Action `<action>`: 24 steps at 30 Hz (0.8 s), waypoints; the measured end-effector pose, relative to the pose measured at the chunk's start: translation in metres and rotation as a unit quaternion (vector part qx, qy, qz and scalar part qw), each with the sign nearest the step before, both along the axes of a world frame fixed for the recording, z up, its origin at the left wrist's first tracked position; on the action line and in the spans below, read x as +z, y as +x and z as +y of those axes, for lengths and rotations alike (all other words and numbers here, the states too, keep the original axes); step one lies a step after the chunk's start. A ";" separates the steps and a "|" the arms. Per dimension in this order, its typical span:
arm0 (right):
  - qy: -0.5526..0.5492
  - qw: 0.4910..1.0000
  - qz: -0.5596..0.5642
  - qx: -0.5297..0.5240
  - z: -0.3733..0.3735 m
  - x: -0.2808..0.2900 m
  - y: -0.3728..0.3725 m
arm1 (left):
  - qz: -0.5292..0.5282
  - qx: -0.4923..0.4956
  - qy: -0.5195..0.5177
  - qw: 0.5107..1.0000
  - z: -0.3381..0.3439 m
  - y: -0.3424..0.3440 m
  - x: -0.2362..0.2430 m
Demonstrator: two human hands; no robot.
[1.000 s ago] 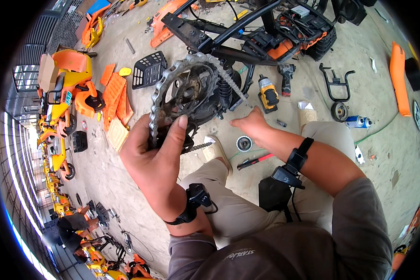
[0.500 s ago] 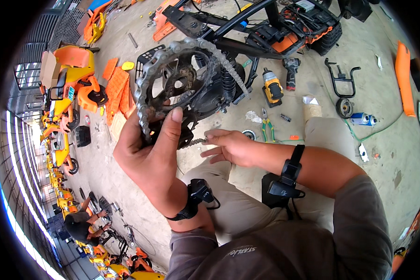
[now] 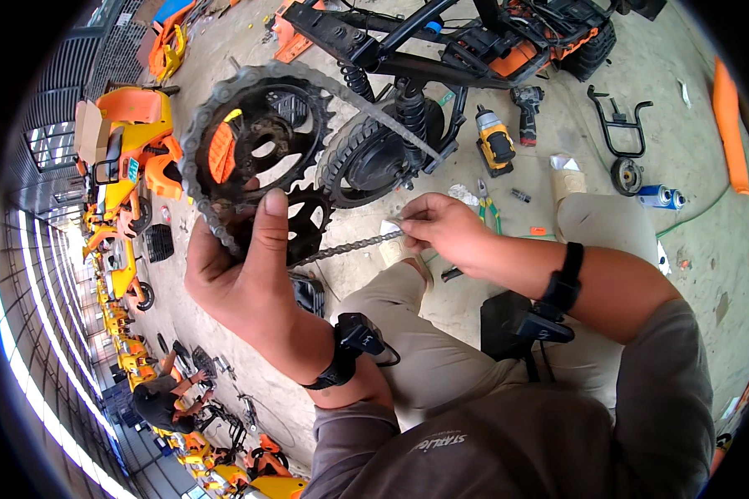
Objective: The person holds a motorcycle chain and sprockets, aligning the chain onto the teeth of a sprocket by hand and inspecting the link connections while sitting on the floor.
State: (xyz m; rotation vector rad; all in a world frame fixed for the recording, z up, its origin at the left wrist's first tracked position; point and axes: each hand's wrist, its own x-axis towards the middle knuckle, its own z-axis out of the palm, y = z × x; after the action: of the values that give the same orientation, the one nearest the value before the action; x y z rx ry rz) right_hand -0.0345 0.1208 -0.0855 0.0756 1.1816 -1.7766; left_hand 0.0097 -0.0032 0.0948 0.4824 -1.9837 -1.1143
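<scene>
My left hand (image 3: 254, 295) is closed on a large black sprocket (image 3: 268, 126), its thumb on the near side and the other fingers mostly hidden behind. A second toothed sprocket (image 3: 318, 223) shows just below it, next to the thumb. A greasy chain (image 3: 354, 248) loops round the large sprocket's left rim. Its upper run slants down to the right, across in front of the wheel and shock absorber. The lower run stretches almost level to my right hand (image 3: 449, 237), which pinches its end between thumb and fingertips.
Ahead stands a black vehicle frame (image 3: 399, 62) with a wheel (image 3: 341, 162). A yellow-black power tool (image 3: 495, 141), a dark drill (image 3: 528, 112), pliers (image 3: 488, 204), a black rack (image 3: 620, 129) and blue cans (image 3: 657, 197) lie on the floor. Another person (image 3: 160, 403) works at left.
The sprocket and chain have moved left and tilted flatter to view. My right hand has drawn away to the right and slightly up, and more of the lower chain run shows.
</scene>
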 end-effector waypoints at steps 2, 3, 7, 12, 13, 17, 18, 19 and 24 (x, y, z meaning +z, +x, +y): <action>0.003 1.000 0.020 0.001 0.012 0.003 -0.001 | -0.001 0.003 0.002 1.000 -0.004 0.000 0.000; 0.004 1.000 0.019 0.003 0.015 0.006 -0.003 | -0.001 0.005 0.004 1.000 -0.006 0.001 0.000; 0.009 0.993 0.119 -0.013 0.025 0.017 -0.016 | -0.006 -0.016 0.016 1.000 -0.011 0.003 -0.002; -0.052 0.981 0.174 -0.069 0.035 0.032 -0.046 | -0.016 -0.022 0.005 1.000 -0.012 0.005 -0.002; -0.071 0.976 0.188 -0.080 0.038 0.040 -0.051 | -0.024 -0.023 -0.001 0.999 -0.011 0.005 -0.001; -0.115 0.976 0.170 -0.078 0.048 0.061 -0.068 | -0.013 -0.030 0.003 0.999 -0.009 0.004 -0.003; -0.108 0.973 0.183 -0.089 0.050 0.064 -0.070 | -0.019 -0.028 0.001 0.999 -0.007 0.004 -0.003; -0.108 0.973 0.184 -0.090 0.051 0.068 -0.072 | -0.025 -0.025 -0.002 0.999 -0.006 0.004 -0.003; -0.171 0.944 0.248 -0.138 0.050 0.080 -0.080 | -0.032 -0.037 0.007 0.999 0.001 0.001 -0.007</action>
State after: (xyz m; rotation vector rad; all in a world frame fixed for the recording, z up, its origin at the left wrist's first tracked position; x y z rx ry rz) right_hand -0.1150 0.1711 -0.0058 -0.4568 1.2262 -2.3122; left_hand 0.0112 -0.0026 0.0878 0.4612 -2.0656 -1.1711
